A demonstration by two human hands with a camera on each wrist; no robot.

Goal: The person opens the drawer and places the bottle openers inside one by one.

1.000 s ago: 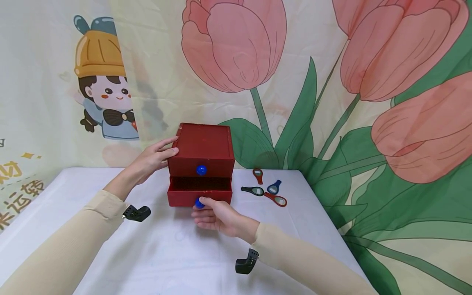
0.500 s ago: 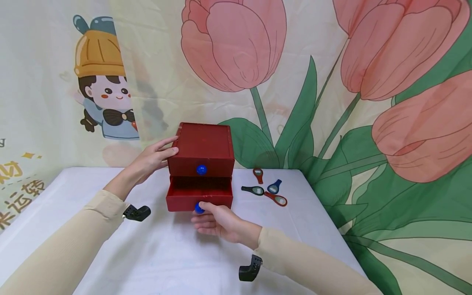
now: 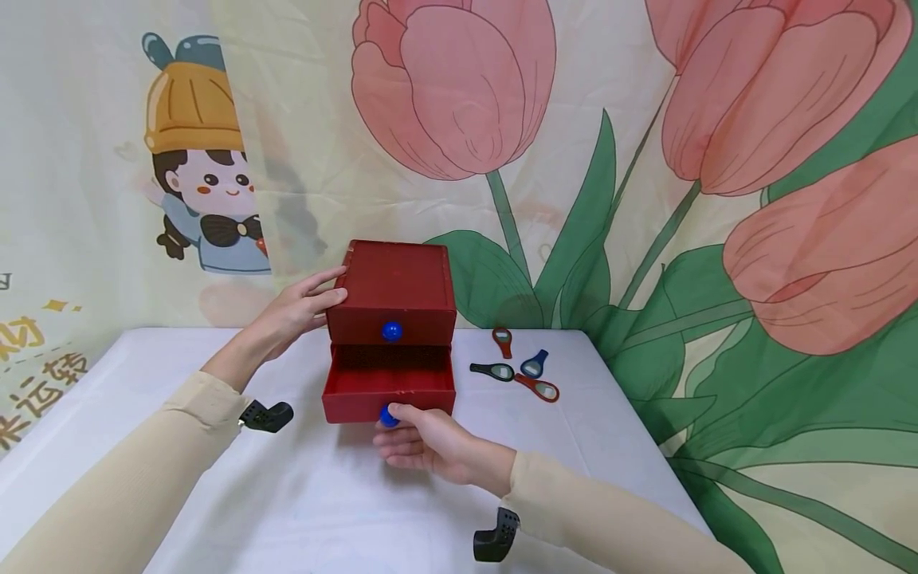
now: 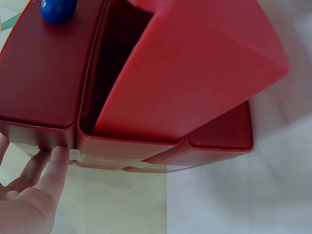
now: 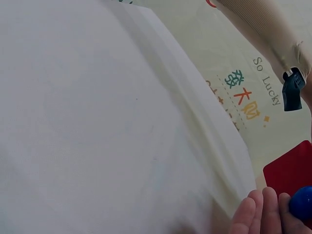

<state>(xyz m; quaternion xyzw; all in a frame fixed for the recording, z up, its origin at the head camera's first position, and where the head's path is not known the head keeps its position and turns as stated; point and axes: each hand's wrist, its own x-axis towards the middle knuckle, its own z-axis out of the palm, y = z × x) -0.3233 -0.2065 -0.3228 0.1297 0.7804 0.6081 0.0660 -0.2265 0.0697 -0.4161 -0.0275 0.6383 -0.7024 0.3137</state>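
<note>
A dark red drawer cabinet (image 3: 398,277) stands on the white-covered table, its top drawer (image 3: 358,327) pushed in with a blue knob (image 3: 391,331). Below that, a red drawer (image 3: 351,406) is pulled well out, and its visible inside holds nothing. Thumb and index finger of my right hand (image 3: 433,446) pinch its blue knob (image 3: 388,416); the other fingers stretch out beneath. My left hand (image 3: 290,309) rests with extended fingers on the cabinet's upper left side. In the left wrist view another closed drawer (image 4: 224,129) shows under the pulled-out one.
Right of the cabinet lie several small looped items with clear centres: a red one (image 3: 502,343), a blue one (image 3: 534,364), a black one (image 3: 492,371) and another red one (image 3: 538,388). A printed cloth (image 3: 301,119) hangs behind the table (image 3: 402,518).
The right hand has drawn the drawer further out toward the person, showing more of its inside. The left hand has stayed in place on the cabinet.
</note>
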